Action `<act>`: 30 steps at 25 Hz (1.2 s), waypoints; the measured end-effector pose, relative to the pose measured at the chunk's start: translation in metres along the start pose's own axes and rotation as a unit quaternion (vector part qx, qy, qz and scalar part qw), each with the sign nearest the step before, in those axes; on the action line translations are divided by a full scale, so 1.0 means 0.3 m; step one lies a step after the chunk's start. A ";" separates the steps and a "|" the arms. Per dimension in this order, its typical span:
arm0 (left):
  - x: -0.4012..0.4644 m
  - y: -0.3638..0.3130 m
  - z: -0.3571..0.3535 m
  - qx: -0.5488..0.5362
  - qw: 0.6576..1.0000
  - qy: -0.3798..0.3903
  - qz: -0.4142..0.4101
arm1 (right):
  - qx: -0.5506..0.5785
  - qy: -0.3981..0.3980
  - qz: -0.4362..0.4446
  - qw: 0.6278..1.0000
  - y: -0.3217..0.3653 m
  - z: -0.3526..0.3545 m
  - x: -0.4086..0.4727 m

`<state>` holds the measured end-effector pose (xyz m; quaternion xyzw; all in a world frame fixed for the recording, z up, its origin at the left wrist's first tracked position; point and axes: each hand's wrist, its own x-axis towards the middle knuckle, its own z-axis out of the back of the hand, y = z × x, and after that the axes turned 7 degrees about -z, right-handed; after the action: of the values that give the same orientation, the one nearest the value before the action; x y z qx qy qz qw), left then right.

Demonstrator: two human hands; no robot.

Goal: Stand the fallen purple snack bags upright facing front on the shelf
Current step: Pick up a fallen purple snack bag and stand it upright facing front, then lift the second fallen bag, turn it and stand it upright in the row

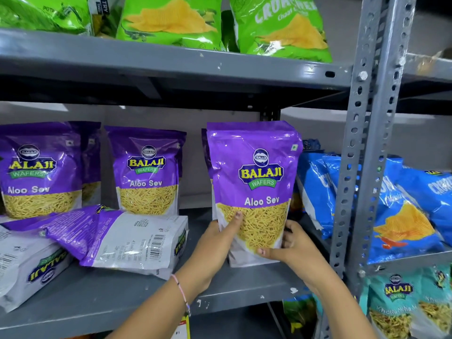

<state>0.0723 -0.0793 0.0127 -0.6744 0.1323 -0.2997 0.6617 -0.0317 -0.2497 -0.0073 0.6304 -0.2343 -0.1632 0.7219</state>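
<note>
An upright purple Aloo Sev bag (254,189), label facing front, is gripped low down by both hands on the grey shelf (102,297). The left hand (217,243) is pressed to its lower left edge, thumb laid on the front; the right hand (291,245) is clamped at the bottom right corner, fingers (266,252) curled on the base. At nine o'clock from it, fallen purple bags (127,241) are seen lying flat, backs up. Behind them, upright purple bags (146,170) are lined up. At three o'clock, blue chip bags (318,189) are stacked, possibly leaning.
</note>
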 end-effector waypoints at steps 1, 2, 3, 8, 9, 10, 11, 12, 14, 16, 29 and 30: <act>-0.020 0.003 -0.004 0.017 1.000 0.017 -0.016 | 0.003 -0.001 0.003 1.000 -0.001 0.005 -0.024; -0.042 0.004 -0.010 0.026 0.999 0.029 -0.031 | 0.004 -0.001 0.004 1.000 -0.001 0.011 -0.048; -0.055 0.013 -0.013 0.027 0.998 0.035 -0.041 | 0.004 -0.002 0.006 1.000 -0.001 0.015 -0.069; -0.070 0.021 -0.025 0.020 0.997 0.039 -0.064 | 0.005 -0.012 0.006 1.000 -0.001 0.023 -0.091; -0.055 0.021 -0.027 0.018 0.997 0.039 -0.061 | 0.000 -0.013 0.005 1.000 -0.004 0.024 -0.077; -0.046 0.015 -0.029 0.013 0.998 0.032 -0.054 | -0.007 -0.014 0.000 1.000 -0.005 0.024 -0.061; -0.033 0.018 -0.030 0.016 0.998 0.027 -0.048 | -0.012 -0.012 -0.005 1.000 -0.002 0.023 -0.052; -0.029 0.014 -0.031 0.014 0.999 0.022 -0.041 | -0.018 -0.011 -0.009 1.000 -0.001 0.023 -0.042; -0.039 0.007 -0.021 -0.004 0.999 0.035 -0.033 | -0.021 -0.020 -0.004 1.000 -0.006 0.005 -0.041; -0.096 -0.006 -0.006 -0.046 0.998 0.034 -0.026 | -0.024 -0.096 0.029 0.995 -0.024 -0.023 -0.066; -0.402 -0.087 0.625 -0.275 0.900 -0.337 0.035 | 0.008 0.186 0.015 0.982 0.224 -0.641 -0.030; -0.383 -0.096 0.636 -0.281 0.906 -0.313 0.049 | 0.016 0.201 -0.020 0.979 0.238 -0.650 -0.019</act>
<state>0.0862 0.1446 0.0249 -0.8841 0.0304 0.0090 0.4662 0.0653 -0.0731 0.0439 0.6660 -0.0748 -0.0438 0.7409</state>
